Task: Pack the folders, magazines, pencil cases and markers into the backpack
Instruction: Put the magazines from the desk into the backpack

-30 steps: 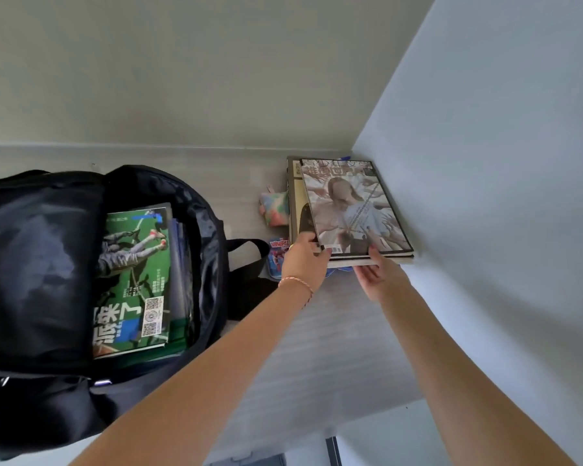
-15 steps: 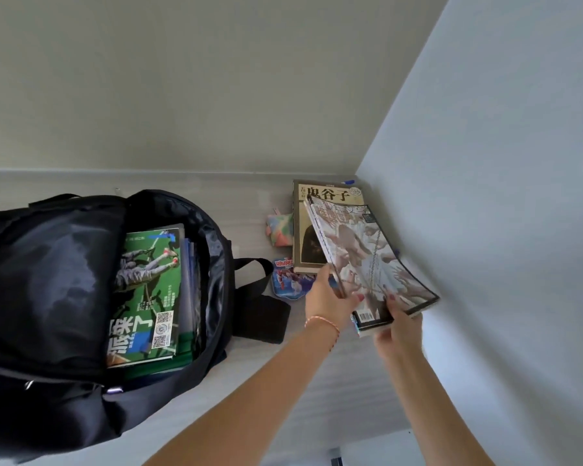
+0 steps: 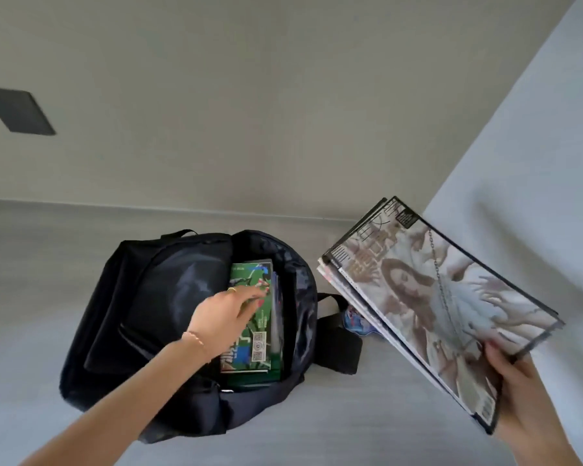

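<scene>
I hold a stack of magazines (image 3: 428, 307) pinched at its near corner in my right hand (image 3: 515, 398), off right of the open backpack (image 3: 142, 297), while my left hand (image 3: 223, 317), fingers loosely spread, reaches into its mouth over the green magazine (image 3: 263, 334), so next I judge I must part the opening and slide the stack in.

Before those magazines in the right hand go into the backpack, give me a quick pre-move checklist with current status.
1. Backpack main compartment unzipped and gaping: ok.
2. Right hand has a firm hold on the stack of magazines: cannot tell; it grips only the near corner, with the stack tilted and lifted off the table.
3. Magazine edges aligned: not ok; lower ones fan out on the left side.
4. Left hand clear of the opening: not ok; it is reaching in over the green magazine.
5. Room beside the green magazine: cannot tell; the compartment's depth is hidden.
6. Blue pencil case out of the path: ok; it lies beside the strap, under the stack.
</scene>
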